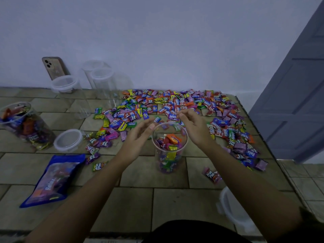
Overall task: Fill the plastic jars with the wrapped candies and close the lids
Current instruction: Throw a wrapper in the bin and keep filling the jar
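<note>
A clear plastic jar (pixel 168 151) stands upright in the middle of the table, open at the top and partly filled with wrapped candies. My left hand (pixel 138 137) hovers just left of its rim with straight fingers and holds nothing. Over the far right of the rim, my right hand (pixel 193 127) has loosely curled fingers; nothing shows in it. A wide spread of loose wrapped candies (pixel 175 106) covers the table behind and to the right of the jar. A full jar (pixel 26 125) without a lid leans at the far left.
Three empty clear jars (pixel 103 85) stand at the back left, in front of a phone (pixel 54 67) leaning on the wall. A loose lid (pixel 68 140) lies left of the candies, another lid (pixel 233 211) near the front right edge. A blue candy bag (pixel 52 179) lies front left.
</note>
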